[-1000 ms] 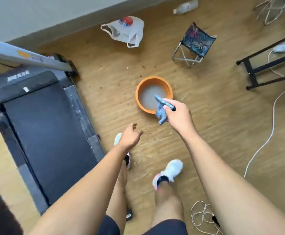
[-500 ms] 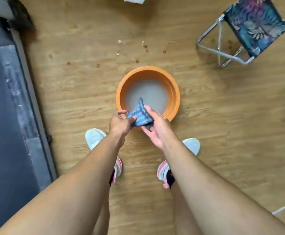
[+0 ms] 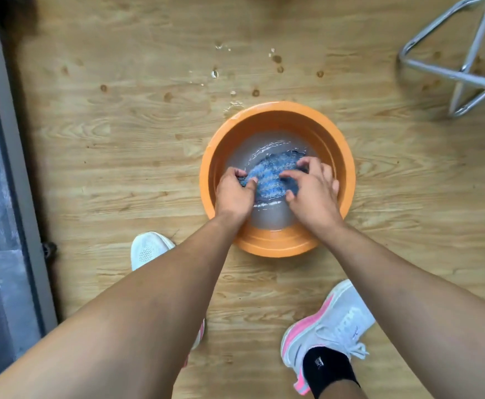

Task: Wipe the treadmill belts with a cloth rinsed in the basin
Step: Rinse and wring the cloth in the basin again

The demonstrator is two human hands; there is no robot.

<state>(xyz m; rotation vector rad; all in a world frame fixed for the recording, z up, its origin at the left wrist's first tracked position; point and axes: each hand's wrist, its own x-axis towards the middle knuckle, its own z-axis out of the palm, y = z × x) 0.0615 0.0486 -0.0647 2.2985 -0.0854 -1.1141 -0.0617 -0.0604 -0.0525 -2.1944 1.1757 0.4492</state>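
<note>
An orange basin (image 3: 277, 246) of cloudy water stands on the wooden floor in front of me. A blue cloth (image 3: 270, 177) lies in the water inside it. My left hand (image 3: 234, 192) grips the cloth's left end with curled fingers. My right hand (image 3: 311, 191) grips its right side, fingers curled over it. Along the left edge of the view runs the treadmill's grey side rail (image 3: 2, 197); the belt is almost out of frame.
A folding stool's metal legs (image 3: 463, 70) stand at the upper right. Water drops (image 3: 232, 90) spot the floor beyond the basin. My two white shoes (image 3: 149, 249) (image 3: 330, 326) stand on the floor just before the basin.
I have bent closer to the basin. Both hands have pushed the cloth from above the near rim down into the water.
</note>
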